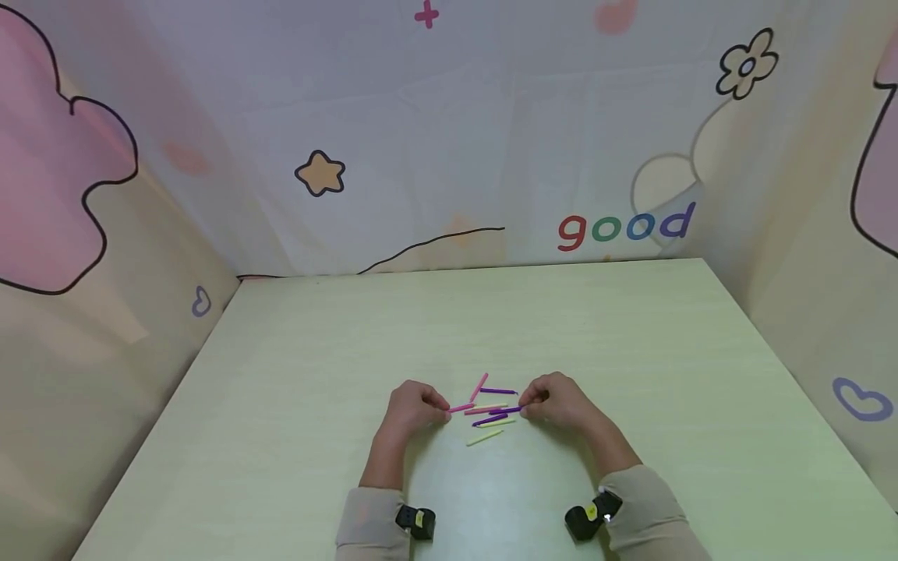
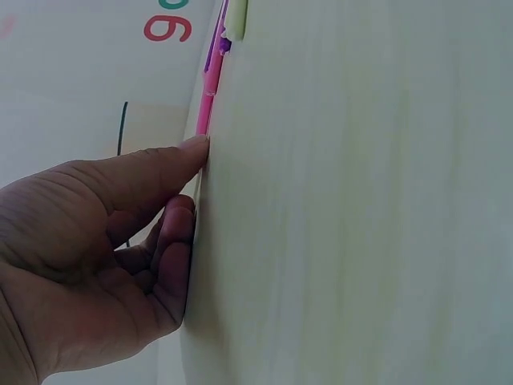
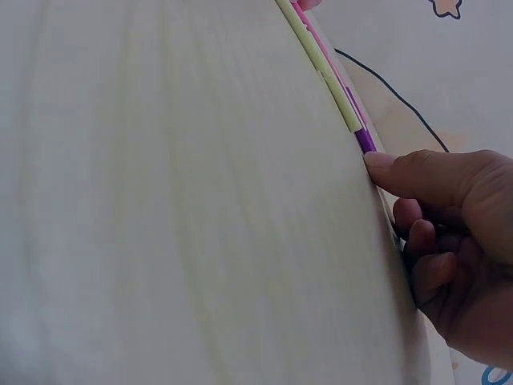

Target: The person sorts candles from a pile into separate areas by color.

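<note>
Several slim, short sticks in pink, purple and yellow-green lie in a loose cluster between the two hands. My left hand (image 1: 414, 407) pinches the near end of a pink stick (image 1: 460, 407) between thumb and fingers, its other fingers curled against the tabletop. From the other side, my right hand (image 1: 561, 399) pinches the end of a purple stick (image 1: 507, 411). Another pink stick (image 1: 479, 386) and a purple one (image 1: 498, 391) lie at the far side of the cluster. Nearest the person is a yellow-green stick (image 1: 485, 438), apart from the others.
The pale green table (image 1: 295, 389) meets a printed cloth backdrop (image 1: 435, 140) at its back edge, and similar cloth hangs on both sides. A small black device is strapped at each wrist, one on the left sleeve (image 1: 372, 522), one on the right sleeve (image 1: 655, 514).
</note>
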Demonstrator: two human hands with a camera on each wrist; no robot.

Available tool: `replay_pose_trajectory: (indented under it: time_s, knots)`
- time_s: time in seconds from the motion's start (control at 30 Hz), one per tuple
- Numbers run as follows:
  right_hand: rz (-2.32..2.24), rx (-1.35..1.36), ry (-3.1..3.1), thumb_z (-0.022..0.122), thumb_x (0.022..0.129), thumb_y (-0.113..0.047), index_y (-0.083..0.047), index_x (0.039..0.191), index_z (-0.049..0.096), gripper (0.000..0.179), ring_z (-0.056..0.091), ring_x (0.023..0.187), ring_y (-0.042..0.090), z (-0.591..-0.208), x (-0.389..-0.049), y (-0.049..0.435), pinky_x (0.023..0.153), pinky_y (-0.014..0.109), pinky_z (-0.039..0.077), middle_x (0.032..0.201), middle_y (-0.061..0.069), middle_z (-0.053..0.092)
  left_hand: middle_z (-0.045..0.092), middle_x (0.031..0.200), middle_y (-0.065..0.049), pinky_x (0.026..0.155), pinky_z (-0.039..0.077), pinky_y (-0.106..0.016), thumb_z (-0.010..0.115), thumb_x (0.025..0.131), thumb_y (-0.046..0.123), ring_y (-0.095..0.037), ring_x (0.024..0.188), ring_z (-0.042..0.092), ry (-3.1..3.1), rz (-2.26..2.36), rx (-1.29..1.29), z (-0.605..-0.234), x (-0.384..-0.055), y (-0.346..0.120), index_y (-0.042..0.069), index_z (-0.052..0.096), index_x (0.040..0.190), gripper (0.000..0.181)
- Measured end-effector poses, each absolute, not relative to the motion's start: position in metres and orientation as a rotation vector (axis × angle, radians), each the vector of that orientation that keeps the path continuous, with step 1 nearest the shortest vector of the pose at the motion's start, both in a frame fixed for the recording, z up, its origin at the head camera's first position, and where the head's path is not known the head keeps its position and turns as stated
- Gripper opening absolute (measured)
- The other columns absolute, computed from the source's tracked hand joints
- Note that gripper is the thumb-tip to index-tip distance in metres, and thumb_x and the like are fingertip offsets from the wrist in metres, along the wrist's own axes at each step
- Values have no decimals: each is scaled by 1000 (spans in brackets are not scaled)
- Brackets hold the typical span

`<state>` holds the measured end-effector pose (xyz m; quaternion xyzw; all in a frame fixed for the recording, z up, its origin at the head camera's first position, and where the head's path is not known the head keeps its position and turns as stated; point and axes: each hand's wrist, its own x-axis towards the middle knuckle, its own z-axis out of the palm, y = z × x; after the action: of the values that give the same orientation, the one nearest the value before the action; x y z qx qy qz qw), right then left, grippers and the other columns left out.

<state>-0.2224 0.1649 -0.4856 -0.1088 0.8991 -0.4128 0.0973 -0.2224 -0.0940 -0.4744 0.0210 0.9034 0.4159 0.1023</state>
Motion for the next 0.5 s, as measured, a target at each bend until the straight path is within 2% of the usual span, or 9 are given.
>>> replay_pose_trajectory:
  time_s: [0.5]
  knots:
    - [-1208,-339,2656,73,78,-5,-8,77,70,5,48,69,15,-484,-221,166,64,30,40,70,-3,58,60,75,0,63,42,-30,75,76,8,-18,73,50,2609,1307,50,-468,-218,-101,8,73,81,5]
